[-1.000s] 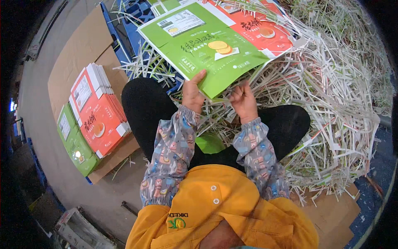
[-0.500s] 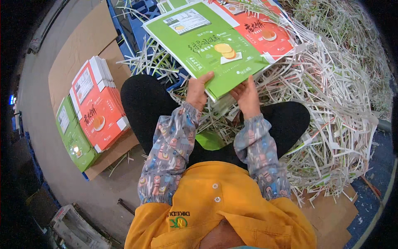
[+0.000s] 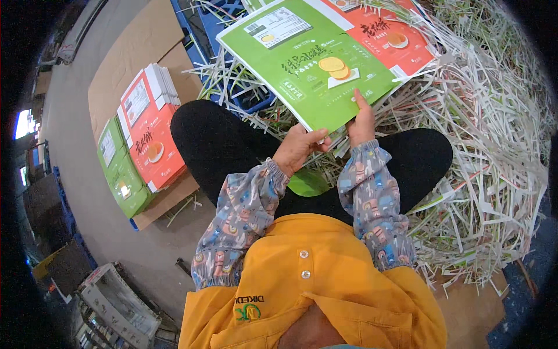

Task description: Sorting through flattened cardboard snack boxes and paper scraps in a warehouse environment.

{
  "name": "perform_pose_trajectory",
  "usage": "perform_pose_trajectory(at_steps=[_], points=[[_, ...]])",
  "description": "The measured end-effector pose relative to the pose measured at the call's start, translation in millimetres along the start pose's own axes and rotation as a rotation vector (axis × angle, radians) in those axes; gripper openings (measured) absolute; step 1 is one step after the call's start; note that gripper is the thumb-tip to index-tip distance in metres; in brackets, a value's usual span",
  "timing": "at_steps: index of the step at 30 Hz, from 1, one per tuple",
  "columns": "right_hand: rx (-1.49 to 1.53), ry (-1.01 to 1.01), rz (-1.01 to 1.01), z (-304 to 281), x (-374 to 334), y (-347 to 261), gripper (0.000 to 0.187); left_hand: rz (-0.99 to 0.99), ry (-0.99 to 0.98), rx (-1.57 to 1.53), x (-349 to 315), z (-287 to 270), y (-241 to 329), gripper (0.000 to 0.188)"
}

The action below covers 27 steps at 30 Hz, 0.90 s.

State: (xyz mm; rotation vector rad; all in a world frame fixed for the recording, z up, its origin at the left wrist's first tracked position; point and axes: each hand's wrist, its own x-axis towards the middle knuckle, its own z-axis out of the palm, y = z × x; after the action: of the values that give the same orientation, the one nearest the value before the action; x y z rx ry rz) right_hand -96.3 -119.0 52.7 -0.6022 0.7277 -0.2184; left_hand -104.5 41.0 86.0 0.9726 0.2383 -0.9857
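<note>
A stack of printed cardboard sheets [image 3: 325, 70], green with a picture of round yellow cakes, lies tilted across the top of the view. My left hand [image 3: 299, 150] is closed on the near corner of the green sheets, its thumb pointing right. Just right of that corner, my right hand [image 3: 363, 122] grips the near edge with its thumb on top; its other fingers are hidden beneath. A red printed panel [image 3: 386, 38] adjoins the green one on the far right. Between my legs lies a green piece [image 3: 308, 183], partly hidden.
Paper strip offcuts [image 3: 465, 174] are heaped on the right. At left, a stack of red cartons [image 3: 154, 145] and green cartons [image 3: 119, 174], flattened, rests on brown cardboard [image 3: 125, 67]. A blue plastic pallet [image 3: 212, 35] shows behind. A grey-white crate-like object [image 3: 119, 302] stands lower left.
My left hand has shifted right and nearer along the sheets' corner, closer to my right hand. The right thumb now lies on top of the green sheet. The whole view has shifted slightly.
</note>
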Motion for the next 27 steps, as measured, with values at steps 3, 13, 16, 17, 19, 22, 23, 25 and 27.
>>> perform_pose_trajectory(at_steps=[3,13,16,17,19,22,23,25,27], points=[[0.005,0.001,-0.020,-4,4,-1,0.031,0.048,-0.012,0.030,-8,-5,1,0.016],[0.033,-0.079,-0.029,-19,-18,-88,0.031,0.074,0.107,1.519,-51,-101,25,0.022],[0.024,-0.092,0.000,-34,-9,-90,0.030,0.108,-0.181,1.567,-29,-112,23,0.036],[0.011,-0.117,0.063,-43,-2,-89,0.031,0.119,-0.276,1.581,-22,-114,26,0.041],[-0.004,-0.085,0.042,-45,-4,-85,0.032,0.100,-0.041,0.792,-1,-88,31,0.053],[-0.038,-0.045,0.003,-47,-4,-79,0.033,0.092,-0.012,0.255,25,-42,54,0.056],[-0.059,-0.035,-0.011,-47,-3,-77,0.033,0.117,0.049,0.078,39,-43,49,0.051],[-0.078,-0.003,-0.030,-44,-6,-76,0.033,0.130,0.099,-0.103,56,-42,39,0.047],[-0.095,0.045,-0.050,-41,-11,-74,0.033,0.257,0.166,-0.145,66,-41,27,0.038]])
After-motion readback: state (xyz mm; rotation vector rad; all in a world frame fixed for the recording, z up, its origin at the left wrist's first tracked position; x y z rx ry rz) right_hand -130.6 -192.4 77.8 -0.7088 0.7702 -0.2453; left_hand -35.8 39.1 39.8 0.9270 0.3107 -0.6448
